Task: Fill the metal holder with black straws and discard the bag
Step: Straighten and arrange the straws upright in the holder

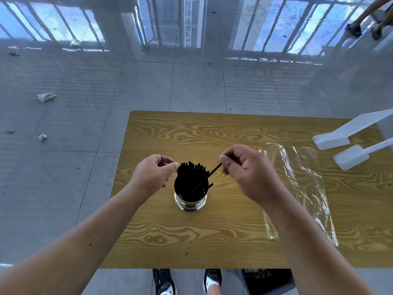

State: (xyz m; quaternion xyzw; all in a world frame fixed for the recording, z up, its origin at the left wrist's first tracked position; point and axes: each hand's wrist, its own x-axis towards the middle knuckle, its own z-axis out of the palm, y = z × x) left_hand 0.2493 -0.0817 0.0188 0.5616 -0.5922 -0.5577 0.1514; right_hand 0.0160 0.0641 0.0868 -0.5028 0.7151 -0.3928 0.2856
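Observation:
A round metal holder stands upright in the middle of the wooden table. It is packed with black straws whose tips rise above the rim. My right hand pinches one black straw that slants down into the holder. My left hand hovers at the holder's left side, fingertips touching the straw tips, holding nothing. A clear, flattened plastic bag lies on the table to the right of my right arm.
Two white plastic stands rest on the table's far right. Crumpled paper scraps lie on the tiled floor at left. A dark bin sits under the table's near edge beside my shoes. Another person's feet show at top right.

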